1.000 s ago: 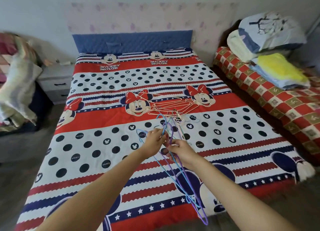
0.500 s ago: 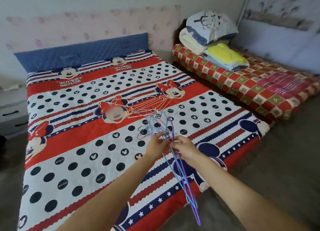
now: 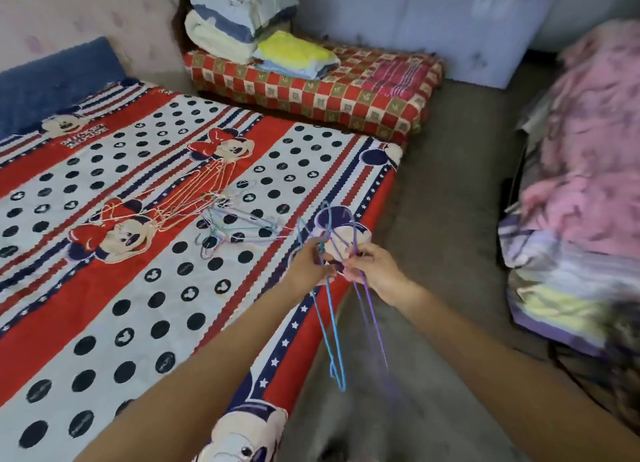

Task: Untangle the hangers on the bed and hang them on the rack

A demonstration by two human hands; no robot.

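My left hand (image 3: 310, 266) grips blue wire hangers (image 3: 331, 326) near their hooks; they hang down past the bed's foot edge. Close beside it, my right hand (image 3: 375, 271) pinches purple wire hangers (image 3: 374, 323) that also dangle over the floor. Their hooks rise above my fingers. A tangle of orange hangers (image 3: 194, 198) lies on the bed (image 3: 104, 288) near the middle, and a smaller knot of pale blue and white hangers (image 3: 235, 226) lies just left of my hands. No rack shows in view.
A red checkered mattress (image 3: 329, 91) with folded bedding (image 3: 242, 22) lies beyond the bed's right side. Grey floor (image 3: 450, 219) runs between the bed and a heap of pink and purple fabric (image 3: 581, 184) at the right. A pale padded panel (image 3: 450, 29) leans at the back.
The view has swung right, off the headboard toward the floor and the fabric heap. My hands have lifted the blue and purple hangers off the bed and parted them slightly.
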